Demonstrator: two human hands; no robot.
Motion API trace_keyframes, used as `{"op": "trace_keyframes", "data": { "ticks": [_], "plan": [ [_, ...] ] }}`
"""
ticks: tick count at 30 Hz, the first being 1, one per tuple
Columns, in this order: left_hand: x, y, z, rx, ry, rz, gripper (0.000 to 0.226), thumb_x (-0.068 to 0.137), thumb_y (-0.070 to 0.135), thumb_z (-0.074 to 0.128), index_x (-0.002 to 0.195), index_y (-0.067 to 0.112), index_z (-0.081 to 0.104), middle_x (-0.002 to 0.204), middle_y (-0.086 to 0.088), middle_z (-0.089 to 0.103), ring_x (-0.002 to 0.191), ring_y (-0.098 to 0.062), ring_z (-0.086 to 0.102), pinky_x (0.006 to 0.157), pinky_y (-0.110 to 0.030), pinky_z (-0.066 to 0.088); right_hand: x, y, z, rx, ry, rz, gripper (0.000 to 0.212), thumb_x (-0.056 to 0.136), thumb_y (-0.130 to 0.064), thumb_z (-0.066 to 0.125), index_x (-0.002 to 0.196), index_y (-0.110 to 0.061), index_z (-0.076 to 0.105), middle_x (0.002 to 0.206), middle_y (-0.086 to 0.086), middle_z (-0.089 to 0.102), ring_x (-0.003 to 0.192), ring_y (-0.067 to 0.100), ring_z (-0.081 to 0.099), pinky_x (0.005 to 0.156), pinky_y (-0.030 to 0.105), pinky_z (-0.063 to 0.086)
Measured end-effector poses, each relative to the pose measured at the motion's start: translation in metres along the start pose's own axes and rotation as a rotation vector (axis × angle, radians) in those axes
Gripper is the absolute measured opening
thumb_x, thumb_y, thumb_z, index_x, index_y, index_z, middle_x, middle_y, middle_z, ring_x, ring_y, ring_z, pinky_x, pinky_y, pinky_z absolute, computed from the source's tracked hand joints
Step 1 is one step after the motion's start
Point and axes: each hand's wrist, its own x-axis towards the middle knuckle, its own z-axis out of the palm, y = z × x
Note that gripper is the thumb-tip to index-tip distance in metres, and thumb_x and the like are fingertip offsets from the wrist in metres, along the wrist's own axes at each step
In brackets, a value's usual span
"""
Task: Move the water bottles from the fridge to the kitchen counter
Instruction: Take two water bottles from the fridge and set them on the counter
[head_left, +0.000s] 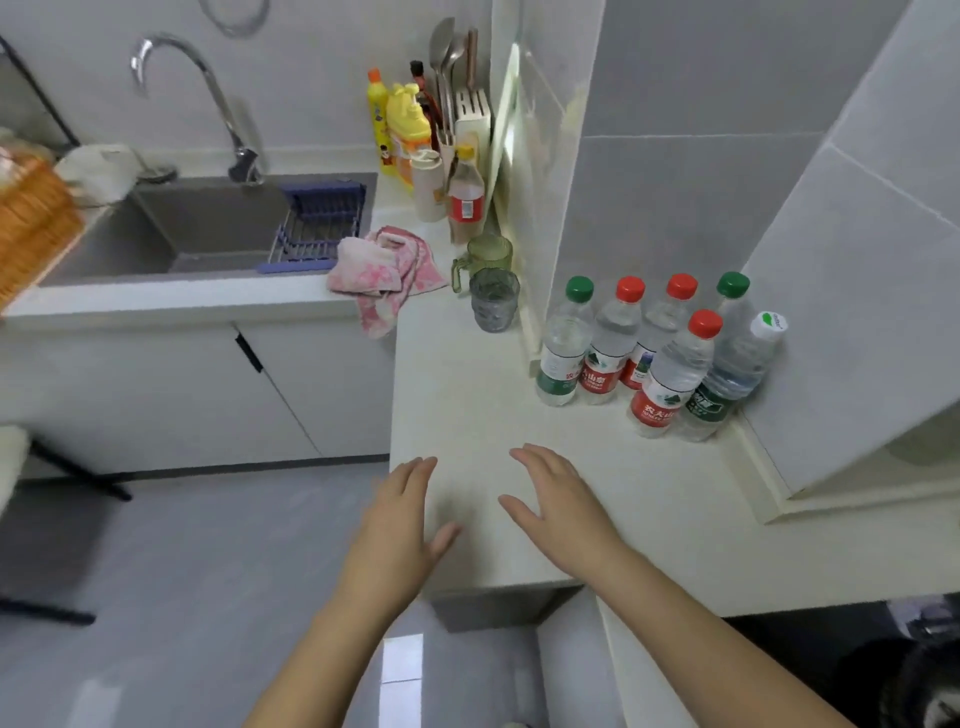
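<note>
Several small water bottles (670, 364) with red, green and white caps stand grouped on the white kitchen counter (467, 395), in the corner against the grey tiled wall. One red-capped bottle (672, 376) stands in front of the row. My left hand (400, 525) hovers over the counter's front left edge, fingers straight, holding nothing. My right hand (558, 499) is over the counter to the right of it, fingers spread and empty. Both hands are well short of the bottles. The fridge is not in view.
A grey sink (182, 234) with a curved tap (208, 98) and a blue drain rack (317, 223) lies at the left. A pink cloth (384, 270), two tinted cups (491, 280), detergent bottles (400, 130) and a utensil holder (467, 114) sit further back.
</note>
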Motion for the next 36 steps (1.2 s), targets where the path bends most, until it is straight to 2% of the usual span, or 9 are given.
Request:
{"op": "trace_keyframes", "data": {
  "ticks": [3, 9, 11, 14, 16, 18, 21, 28, 36],
  "plan": [
    [-0.04, -0.03, -0.032, -0.031, 0.082, -0.075, 0.07, 0.089, 0.042, 0.063, 0.148, 0.024, 0.03, 0.15, 0.009, 0.034, 0.136, -0.01, 0.031, 0.106, -0.021, 0.03, 0.002, -0.049, 0.017, -0.014, -0.058, -0.094, 0.059, 0.1, -0.041, 0.051, 0.152, -0.019, 0.032, 0.159, -0.001, 0.028, 0.148, 0.015, 0.021, 0.12, 0.03, 0.021],
    [-0.134, -0.103, -0.111, -0.033, 0.263, -0.225, 0.072, 0.09, 0.044, 0.062, 0.149, 0.024, 0.027, 0.152, 0.009, 0.03, 0.14, -0.007, 0.024, 0.111, -0.021, 0.024, -0.008, -0.181, 0.071, -0.013, -0.142, -0.343, 0.059, 0.099, -0.042, 0.053, 0.15, -0.02, 0.033, 0.155, -0.003, 0.034, 0.144, 0.016, 0.029, 0.117, 0.027, 0.023],
    [-0.174, -0.127, -0.139, -0.02, 0.337, -0.266, 0.072, 0.089, 0.043, 0.062, 0.149, 0.024, 0.027, 0.152, 0.01, 0.029, 0.14, -0.006, 0.023, 0.111, -0.019, 0.022, -0.02, -0.232, 0.093, -0.019, -0.17, -0.441, 0.061, 0.099, -0.044, 0.052, 0.151, -0.02, 0.032, 0.157, -0.003, 0.031, 0.146, 0.015, 0.026, 0.118, 0.026, 0.02],
    [-0.243, -0.163, -0.177, -0.002, 0.45, -0.351, 0.072, 0.089, 0.045, 0.062, 0.149, 0.027, 0.027, 0.152, 0.011, 0.029, 0.141, -0.005, 0.022, 0.115, -0.024, 0.025, -0.045, -0.306, 0.128, -0.01, -0.206, -0.594, 0.061, 0.099, -0.044, 0.052, 0.152, -0.022, 0.032, 0.159, -0.004, 0.027, 0.148, 0.013, 0.023, 0.119, 0.027, 0.019],
    [-0.289, -0.183, -0.193, 0.007, 0.516, -0.418, 0.071, 0.089, 0.046, 0.062, 0.149, 0.027, 0.027, 0.151, 0.012, 0.03, 0.141, -0.005, 0.023, 0.115, -0.029, 0.028, -0.065, -0.351, 0.152, -0.014, -0.254, -0.706, 0.062, 0.099, -0.046, 0.05, 0.152, -0.023, 0.031, 0.16, -0.005, 0.025, 0.149, 0.012, 0.02, 0.121, 0.033, 0.02],
    [-0.337, -0.199, -0.205, 0.002, 0.58, -0.491, 0.07, 0.09, 0.047, 0.061, 0.148, 0.028, 0.027, 0.15, 0.015, 0.03, 0.14, -0.003, 0.023, 0.114, -0.026, 0.027, -0.086, -0.394, 0.178, -0.025, -0.307, -0.804, 0.062, 0.099, -0.047, 0.049, 0.153, -0.025, 0.029, 0.161, -0.007, 0.023, 0.15, 0.01, 0.017, 0.122, 0.035, 0.02],
    [-0.4, -0.214, -0.213, -0.013, 0.664, -0.631, 0.069, 0.09, 0.047, 0.06, 0.147, 0.03, 0.027, 0.147, 0.019, 0.03, 0.138, -0.002, 0.025, 0.11, -0.019, 0.025, -0.119, -0.444, 0.209, -0.035, -0.395, -0.937, 0.061, 0.099, -0.048, 0.049, 0.153, -0.027, 0.029, 0.161, -0.008, 0.022, 0.15, 0.009, 0.015, 0.122, 0.03, 0.018],
    [-0.531, -0.221, -0.213, -0.024, 0.895, -0.962, 0.065, 0.087, 0.047, 0.064, 0.143, 0.032, 0.033, 0.145, 0.02, 0.034, 0.137, -0.003, 0.03, 0.113, -0.028, 0.031, -0.203, -0.536, 0.274, -0.144, -0.655, -1.316, 0.06, 0.099, -0.048, 0.048, 0.152, -0.027, 0.029, 0.16, -0.008, 0.024, 0.148, 0.009, 0.019, 0.119, 0.028, 0.022],
    [-0.611, -0.204, -0.204, 0.027, 1.047, -1.26, 0.069, 0.09, 0.048, 0.06, 0.148, 0.029, 0.028, 0.15, 0.017, 0.029, 0.139, 0.0, 0.023, 0.105, -0.012, 0.019, -0.276, -0.591, 0.317, -0.149, -0.839, -1.624, 0.06, 0.098, -0.045, 0.052, 0.152, -0.026, 0.031, 0.159, -0.007, 0.027, 0.146, 0.01, 0.024, 0.116, 0.022, 0.019]
  ]
}}
